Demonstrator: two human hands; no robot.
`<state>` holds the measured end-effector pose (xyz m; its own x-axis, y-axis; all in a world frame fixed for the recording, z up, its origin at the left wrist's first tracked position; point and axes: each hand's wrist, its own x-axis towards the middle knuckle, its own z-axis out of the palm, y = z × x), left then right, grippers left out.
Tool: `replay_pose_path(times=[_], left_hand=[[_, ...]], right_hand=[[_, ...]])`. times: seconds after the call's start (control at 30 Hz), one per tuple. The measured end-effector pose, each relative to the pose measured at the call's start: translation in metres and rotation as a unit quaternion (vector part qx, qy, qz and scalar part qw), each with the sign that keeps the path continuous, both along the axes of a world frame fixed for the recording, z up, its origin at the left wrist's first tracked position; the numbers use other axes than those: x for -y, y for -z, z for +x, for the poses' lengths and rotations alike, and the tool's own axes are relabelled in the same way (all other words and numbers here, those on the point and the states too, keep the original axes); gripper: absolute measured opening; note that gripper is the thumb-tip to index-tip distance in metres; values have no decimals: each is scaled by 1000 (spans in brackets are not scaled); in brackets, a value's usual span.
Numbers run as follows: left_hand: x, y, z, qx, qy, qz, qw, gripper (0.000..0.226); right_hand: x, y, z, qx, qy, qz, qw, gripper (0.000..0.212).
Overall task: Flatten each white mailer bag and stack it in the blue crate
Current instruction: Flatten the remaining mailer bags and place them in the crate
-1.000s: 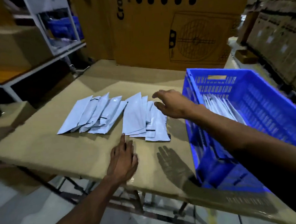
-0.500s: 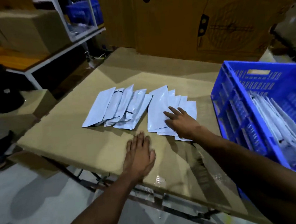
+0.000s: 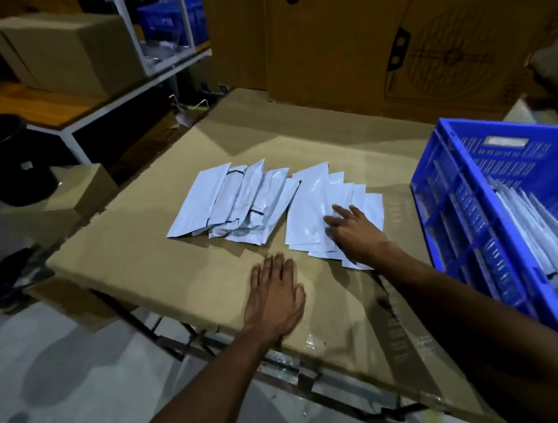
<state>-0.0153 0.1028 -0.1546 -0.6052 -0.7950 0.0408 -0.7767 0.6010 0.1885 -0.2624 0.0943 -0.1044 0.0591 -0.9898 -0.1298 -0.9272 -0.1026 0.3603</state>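
Observation:
Two fanned piles of white mailer bags lie on the cardboard-covered table [image 3: 175, 258]. The left pile [image 3: 234, 201] has several overlapping bags with black seal strips. The right pile [image 3: 307, 206] lies under my right hand [image 3: 351, 232], whose spread fingers press flat on its top bags. My left hand [image 3: 275, 294] rests palm down on the bare cardboard just in front of the piles, fingers straight, holding nothing. The blue crate [image 3: 463, 218] stands at the right edge of the table with several white mailers [image 3: 536, 226] leaning inside it.
A large brown carton [image 3: 374, 33] stands behind the table. To the left are a white-framed shelf with a cardboard box [image 3: 71, 50] and a blue bin [image 3: 172, 20]. A small box [image 3: 84, 188] and a dark bag [image 3: 6, 157] sit on the floor at left.
My right hand came down from above the right pile onto its bags and has slid slightly along them. My left hand stays flat on the cardboard. The camera view has shifted left.

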Motion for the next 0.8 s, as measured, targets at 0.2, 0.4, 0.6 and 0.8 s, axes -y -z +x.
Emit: replay_pose_path(times=[0.2, 0.4, 0.6, 0.8], left_hand=[[0, 1, -1, -8, -3, -8, 1000, 75], [2, 4, -1, -34, -3, -3, 999, 72], [1, 4, 3, -84, 10, 22, 996, 82], [12, 6, 24, -219, 72, 2, 973, 61]], right_hand=[[-3, 7, 3, 92, -36, -76, 992, 32], [-13, -4, 7, 190, -91, -111, 971, 46], [-38, -26, 36, 136, -53, -113, 983, 17], [-77, -16, 90, 248, -150, -153, 945, 13]])
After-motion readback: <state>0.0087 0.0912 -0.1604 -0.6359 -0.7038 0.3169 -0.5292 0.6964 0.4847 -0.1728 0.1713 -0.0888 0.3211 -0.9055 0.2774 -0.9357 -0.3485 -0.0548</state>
